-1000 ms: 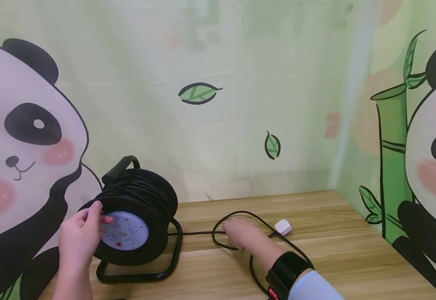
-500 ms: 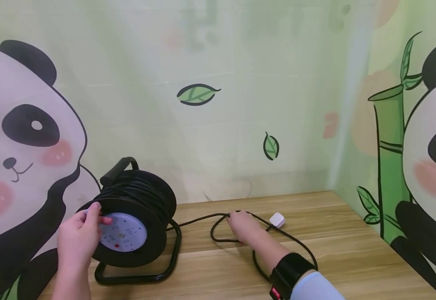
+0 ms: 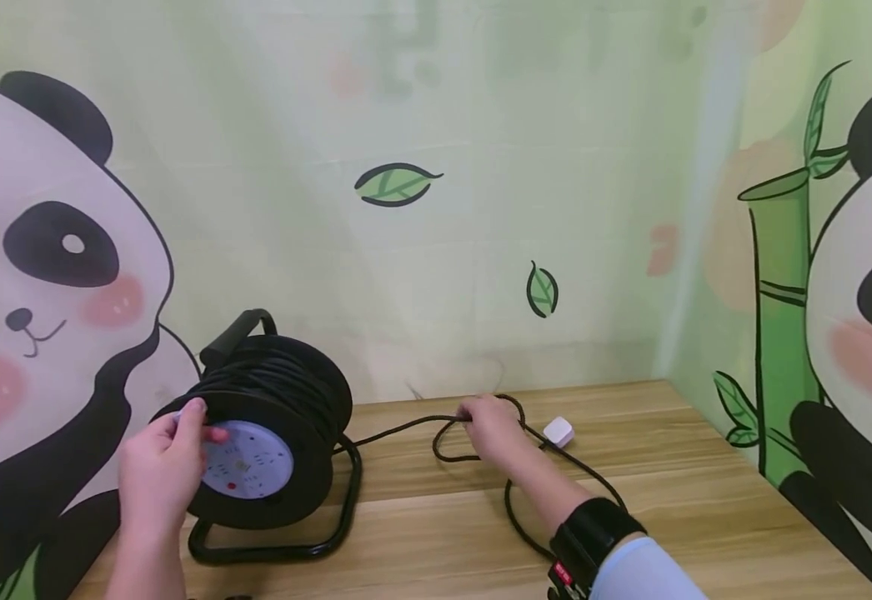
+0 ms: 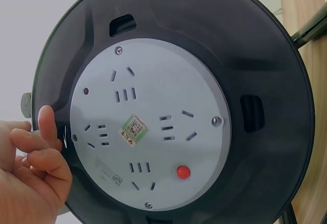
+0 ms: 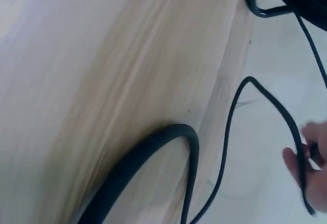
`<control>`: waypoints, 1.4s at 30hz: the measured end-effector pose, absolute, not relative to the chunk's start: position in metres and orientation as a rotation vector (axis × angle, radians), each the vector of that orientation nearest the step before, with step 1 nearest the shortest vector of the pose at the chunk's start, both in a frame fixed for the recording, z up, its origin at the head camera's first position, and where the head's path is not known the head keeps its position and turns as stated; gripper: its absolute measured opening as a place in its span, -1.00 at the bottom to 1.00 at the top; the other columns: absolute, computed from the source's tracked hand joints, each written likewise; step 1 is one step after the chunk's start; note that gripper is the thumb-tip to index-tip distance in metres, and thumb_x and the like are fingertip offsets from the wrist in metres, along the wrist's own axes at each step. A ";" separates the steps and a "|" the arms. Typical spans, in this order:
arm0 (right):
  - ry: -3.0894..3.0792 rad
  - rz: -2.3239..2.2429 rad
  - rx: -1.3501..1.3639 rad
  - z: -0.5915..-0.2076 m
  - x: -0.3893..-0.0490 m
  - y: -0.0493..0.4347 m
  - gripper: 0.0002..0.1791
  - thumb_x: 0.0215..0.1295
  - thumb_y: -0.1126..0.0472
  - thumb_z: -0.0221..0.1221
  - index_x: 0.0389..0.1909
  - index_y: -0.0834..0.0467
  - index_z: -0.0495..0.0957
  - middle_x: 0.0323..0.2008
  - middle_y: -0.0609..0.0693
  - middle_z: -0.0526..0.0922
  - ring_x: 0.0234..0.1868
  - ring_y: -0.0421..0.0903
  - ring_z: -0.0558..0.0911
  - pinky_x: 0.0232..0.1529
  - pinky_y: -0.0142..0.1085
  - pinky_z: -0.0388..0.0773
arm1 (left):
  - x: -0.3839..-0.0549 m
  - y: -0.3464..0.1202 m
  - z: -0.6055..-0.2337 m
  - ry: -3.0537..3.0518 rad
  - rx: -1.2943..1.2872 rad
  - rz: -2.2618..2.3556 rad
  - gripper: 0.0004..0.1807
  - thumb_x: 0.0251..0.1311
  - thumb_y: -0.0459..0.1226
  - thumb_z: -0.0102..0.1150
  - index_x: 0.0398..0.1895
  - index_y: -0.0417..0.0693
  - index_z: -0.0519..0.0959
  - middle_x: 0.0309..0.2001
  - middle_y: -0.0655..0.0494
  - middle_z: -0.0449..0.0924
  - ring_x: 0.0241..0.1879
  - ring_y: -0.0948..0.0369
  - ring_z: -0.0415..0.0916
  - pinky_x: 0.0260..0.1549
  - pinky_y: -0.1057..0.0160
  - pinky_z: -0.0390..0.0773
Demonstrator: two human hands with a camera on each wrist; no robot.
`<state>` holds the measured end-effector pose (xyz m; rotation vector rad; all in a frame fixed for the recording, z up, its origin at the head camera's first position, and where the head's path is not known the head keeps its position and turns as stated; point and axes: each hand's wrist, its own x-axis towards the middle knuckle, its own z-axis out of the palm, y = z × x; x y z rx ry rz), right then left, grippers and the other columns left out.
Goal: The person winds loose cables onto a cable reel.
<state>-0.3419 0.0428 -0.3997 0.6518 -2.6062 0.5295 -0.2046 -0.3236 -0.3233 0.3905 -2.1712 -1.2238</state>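
A black cable reel with a pale round socket panel stands on its tubular frame at the left of the table. My left hand grips the left edge of the reel's front disc. In the left wrist view, the left hand has bent fingers at that edge; exactly what they close on is partly hidden. To the right, my right hand holds the black cable, which runs from the reel and loops over the tabletop. A white plug lies just beyond the right forearm.
The wooden table meets a printed backdrop behind and at the right. A carrying handle rises from the reel's back. More loose cable curves beside the right hand.
My right hand has moved a little back and to the right, lifting the stretch of cable towards the reel. The cable loop has shifted with it. My left hand stays at the reel's edge.
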 end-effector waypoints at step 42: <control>-2.701 0.890 0.244 -0.345 -0.362 0.137 -0.67 0.28 0.03 0.23 -0.56 0.14 0.45 -0.67 -0.06 0.42 -0.64 -0.12 0.37 -0.62 -0.29 0.28 | -0.207 -0.326 -0.326 -2.174 0.428 -1.259 -0.32 0.30 0.26 -0.14 -0.25 -0.18 0.63 -0.50 0.04 0.65 -0.53 0.12 0.41 -0.49 0.19 0.30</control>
